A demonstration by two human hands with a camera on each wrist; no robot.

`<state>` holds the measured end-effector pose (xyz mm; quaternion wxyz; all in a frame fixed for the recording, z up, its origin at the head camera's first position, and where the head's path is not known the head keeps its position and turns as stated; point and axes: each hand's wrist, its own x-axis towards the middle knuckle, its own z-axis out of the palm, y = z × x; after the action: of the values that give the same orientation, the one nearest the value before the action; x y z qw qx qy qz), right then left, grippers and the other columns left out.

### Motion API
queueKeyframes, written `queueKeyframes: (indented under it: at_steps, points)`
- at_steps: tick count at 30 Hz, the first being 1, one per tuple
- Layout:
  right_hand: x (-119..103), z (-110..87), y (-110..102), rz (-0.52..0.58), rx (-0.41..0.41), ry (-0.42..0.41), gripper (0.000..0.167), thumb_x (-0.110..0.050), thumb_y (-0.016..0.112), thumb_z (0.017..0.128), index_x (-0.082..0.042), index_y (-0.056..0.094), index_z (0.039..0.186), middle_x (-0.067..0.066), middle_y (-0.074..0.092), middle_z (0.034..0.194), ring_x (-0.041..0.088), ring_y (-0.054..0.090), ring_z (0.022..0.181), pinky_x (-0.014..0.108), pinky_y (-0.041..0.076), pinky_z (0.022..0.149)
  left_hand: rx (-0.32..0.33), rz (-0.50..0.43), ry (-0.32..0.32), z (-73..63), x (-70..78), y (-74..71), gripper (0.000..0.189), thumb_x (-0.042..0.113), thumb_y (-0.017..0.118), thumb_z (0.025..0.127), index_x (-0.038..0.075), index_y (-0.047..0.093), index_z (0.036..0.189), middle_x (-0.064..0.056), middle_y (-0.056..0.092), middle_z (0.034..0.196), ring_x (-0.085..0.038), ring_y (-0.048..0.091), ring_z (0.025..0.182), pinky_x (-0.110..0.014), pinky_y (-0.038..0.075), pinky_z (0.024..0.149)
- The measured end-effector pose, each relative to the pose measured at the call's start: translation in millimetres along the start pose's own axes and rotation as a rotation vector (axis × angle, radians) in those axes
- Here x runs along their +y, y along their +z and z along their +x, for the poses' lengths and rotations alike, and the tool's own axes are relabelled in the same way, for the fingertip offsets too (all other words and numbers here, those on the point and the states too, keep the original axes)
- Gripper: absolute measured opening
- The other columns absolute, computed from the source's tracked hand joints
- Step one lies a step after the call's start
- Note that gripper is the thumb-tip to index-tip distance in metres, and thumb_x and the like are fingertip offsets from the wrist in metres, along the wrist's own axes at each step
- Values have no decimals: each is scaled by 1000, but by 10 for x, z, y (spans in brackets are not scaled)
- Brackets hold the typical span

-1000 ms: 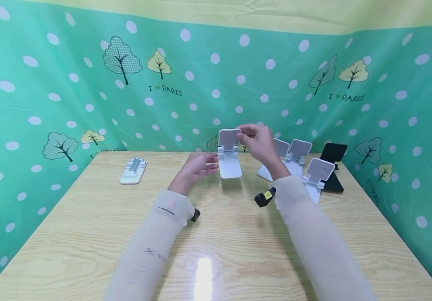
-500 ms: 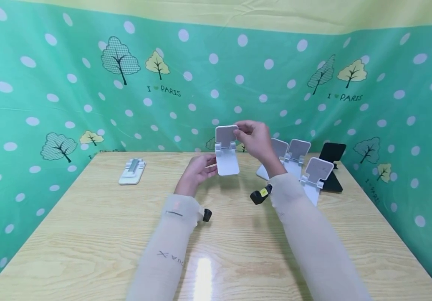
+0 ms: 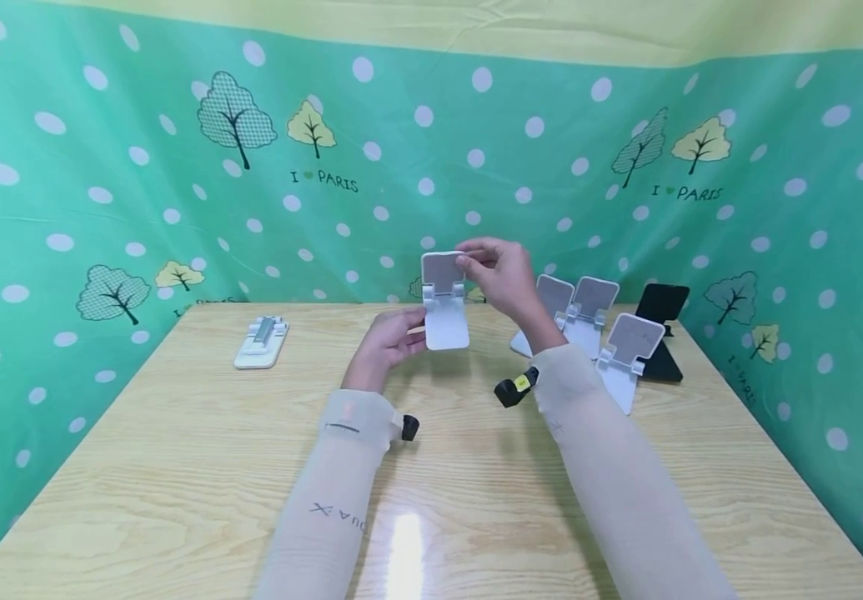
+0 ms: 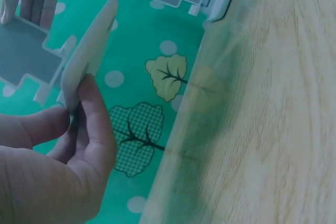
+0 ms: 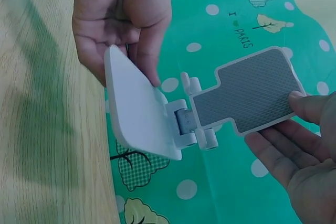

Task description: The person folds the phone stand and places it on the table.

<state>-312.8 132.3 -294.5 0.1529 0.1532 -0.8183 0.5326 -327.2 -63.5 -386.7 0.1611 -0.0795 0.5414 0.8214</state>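
Observation:
Between my hands is a white phone stand (image 3: 447, 325), unfolded, raised over the back of the wooden table. My right hand (image 3: 504, 279) pinches the top corner of its grey-padded upper plate (image 5: 249, 93), thumb on the pad and fingers behind. Lower down, my left hand (image 3: 388, 337) grips the edge of the white base plate (image 5: 136, 103), with the thumb (image 4: 50, 124) on one face and fingers on the other. The hinge (image 5: 184, 123) joins the two plates, which stand at an angle to each other. In the head view the left fingertips are partly hidden behind the base.
Folded flat at the left lies another white phone stand (image 3: 261, 343). Several unfolded stands are grouped at the right, white ones (image 3: 620, 358) and a black one (image 3: 664, 303). A green dotted curtain (image 3: 371, 200) hangs along the table's (image 3: 176, 467) back edge.
The left hand has closed in from beside the stand and now grips its base. The right hand has shifted slightly left and up with the stand.

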Motion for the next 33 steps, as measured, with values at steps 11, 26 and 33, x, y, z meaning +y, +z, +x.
queueKeyframes:
  at_steps: [11, 26, 33]
  points:
    - [6, -21, -1, -46, -28, -43, 15, -11, 74, 95, -6, 79, 108, 12, 77, 103, 26, 75, 92, 32, 64, 77, 34, -41, -16, -11, 77, -40, 26, 6, 60, 103, -4, 63, 127, -13, 68, 113, -20, 65, 91, -22, 57, 75]
    - [26, -37, 21, -6, -92, -78, 14, -6, 77, 91, -3, 79, 105, 14, 77, 104, 30, 75, 93, 32, 63, 80, -6, -205, -78, -28, 150, -88, 8, 6, 56, 105, 1, 61, 107, -10, 67, 100, -16, 64, 83, -19, 57, 67]
    - [61, -51, -25, -52, -147, -100, 12, -7, 80, 90, -7, 81, 101, 10, 77, 104, 23, 74, 91, 31, 63, 76, 5, -295, -103, -25, 167, -117, 9, 6, 58, 103, 0, 61, 110, -12, 64, 108, -18, 61, 91, -18, 58, 71]
